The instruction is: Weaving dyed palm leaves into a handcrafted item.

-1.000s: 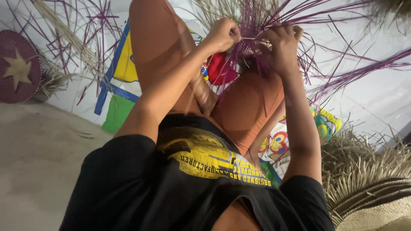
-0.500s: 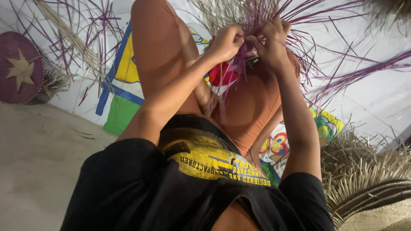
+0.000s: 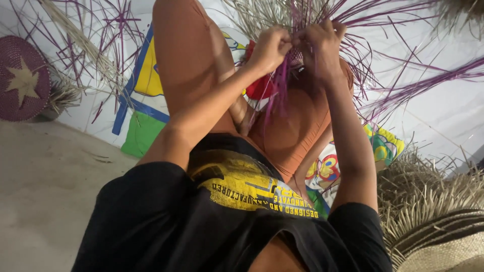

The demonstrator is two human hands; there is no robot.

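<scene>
Both hands meet on a small purple woven piece above the raised knee, far centre of the scene.

The left hand point(image 3: 269, 48) and right hand point(image 3: 318, 46) sit side by side, knuckles almost touching, each grip pressed together and pinching purple strands point(image 3: 282, 83) at the edge of the woven piece point(image 3: 296, 56), which shows only as a sliver between them. The piece lies directly between the two grips, so neither hand is nearer. Loose strand ends run two ways: a tuft hangs down toward the near side over the orange-clad thigh point(image 3: 295, 126), and long ones fan out far and right across the white sheet point(image 3: 443, 111). A finished purple round mat point(image 3: 22, 78) lies well apart at far left.
</scene>
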